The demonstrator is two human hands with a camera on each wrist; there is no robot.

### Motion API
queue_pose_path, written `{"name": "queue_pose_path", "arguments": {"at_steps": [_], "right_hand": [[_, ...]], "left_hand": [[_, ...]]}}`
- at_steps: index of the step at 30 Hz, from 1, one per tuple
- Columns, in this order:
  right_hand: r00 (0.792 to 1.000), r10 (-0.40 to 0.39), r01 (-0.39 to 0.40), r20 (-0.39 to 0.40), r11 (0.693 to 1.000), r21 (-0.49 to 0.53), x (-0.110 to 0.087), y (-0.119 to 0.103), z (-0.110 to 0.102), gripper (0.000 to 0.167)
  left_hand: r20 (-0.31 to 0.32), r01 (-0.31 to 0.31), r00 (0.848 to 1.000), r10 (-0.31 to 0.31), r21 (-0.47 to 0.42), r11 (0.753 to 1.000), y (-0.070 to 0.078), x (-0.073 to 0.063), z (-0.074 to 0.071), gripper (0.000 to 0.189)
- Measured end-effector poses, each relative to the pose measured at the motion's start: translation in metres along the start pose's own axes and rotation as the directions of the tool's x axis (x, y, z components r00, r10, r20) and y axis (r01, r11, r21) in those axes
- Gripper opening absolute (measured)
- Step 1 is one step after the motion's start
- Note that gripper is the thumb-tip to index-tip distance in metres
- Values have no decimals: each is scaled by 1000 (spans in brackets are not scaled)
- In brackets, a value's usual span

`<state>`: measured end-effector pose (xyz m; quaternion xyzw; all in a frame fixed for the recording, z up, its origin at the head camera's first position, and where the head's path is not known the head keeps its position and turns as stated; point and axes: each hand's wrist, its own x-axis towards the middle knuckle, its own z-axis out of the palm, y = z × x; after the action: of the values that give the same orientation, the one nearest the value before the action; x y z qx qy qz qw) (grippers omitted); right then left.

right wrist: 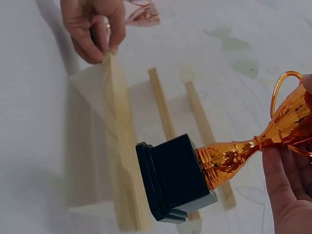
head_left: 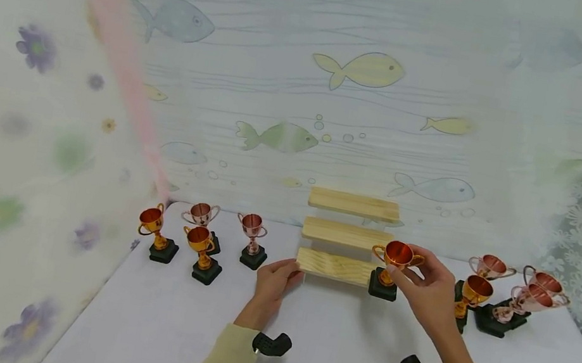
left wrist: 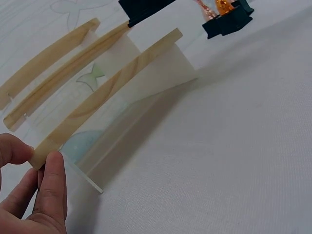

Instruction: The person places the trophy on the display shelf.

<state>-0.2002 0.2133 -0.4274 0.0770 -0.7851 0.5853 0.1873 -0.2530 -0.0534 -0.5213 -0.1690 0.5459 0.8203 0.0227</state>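
Note:
A three-step display shelf with wooden boards [head_left: 340, 268] and clear side panels stands against the back of the table. My left hand [head_left: 272, 284] pinches the left end of its lowest board [left wrist: 105, 92] between thumb and fingers. In my right hand [head_left: 431, 292] is a gold trophy cup [head_left: 398, 255], gripped around the bowl. Its black base [right wrist: 175, 175] overlaps the right end of the lowest board in the head view. From the right wrist, the trophy looks tilted, base toward the boards. The boards carry no other trophy.
Left of the shelf stand gold trophies [head_left: 203, 248] and rose-coloured trophies [head_left: 253, 236] on black bases. More rose trophies [head_left: 534, 299] and a gold trophy [head_left: 476, 292] cluster at the right. A fish-patterned curtain [head_left: 285, 78] hangs right behind the shelf.

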Motion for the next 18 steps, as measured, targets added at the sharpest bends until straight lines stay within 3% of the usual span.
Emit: {"name": "queue_pose_path", "arguments": {"at_steps": [18], "right_hand": [[997, -80, 82, -15, 977, 195, 60, -9, 38, 39]], "left_hand": [[-6, 4, 1000, -4, -24, 1000, -3, -1, 0, 33]]}}
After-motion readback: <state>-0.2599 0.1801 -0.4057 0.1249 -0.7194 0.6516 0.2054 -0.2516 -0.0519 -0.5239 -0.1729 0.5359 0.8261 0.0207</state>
